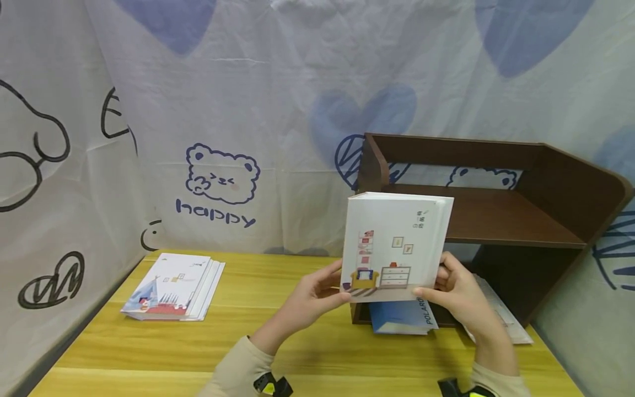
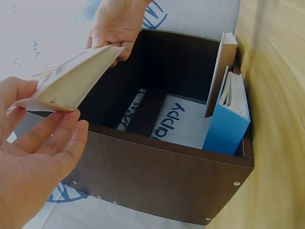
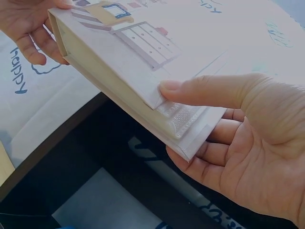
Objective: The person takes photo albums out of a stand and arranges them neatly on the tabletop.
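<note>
A white photo album point(image 1: 397, 226) with a printed room scene of a sofa and a drawer chest is held up in front of the shelf. My left hand point(image 1: 315, 295) grips its spine side near the lower corner, thumb on the cover and fingers behind. On the opposite side my right hand point(image 1: 461, 295) grips the lower corner; its thumb point(image 3: 205, 90) lies on the cover and the other fingers are underneath. The cover edge stands slightly apart from the clear sleeve pages point(image 3: 183, 121) there. Below the album, a blue album point(image 2: 228, 119) stands in the shelf's lower compartment.
The dark brown shelf point(image 1: 496, 212) stands at the right of the wooden table point(image 1: 248, 353). Another pale album point(image 1: 506, 317) is in its lower compartment at the right. At the table's left lies a stack of white albums point(image 1: 173, 281). A printed cloth point(image 1: 288, 138) hangs behind.
</note>
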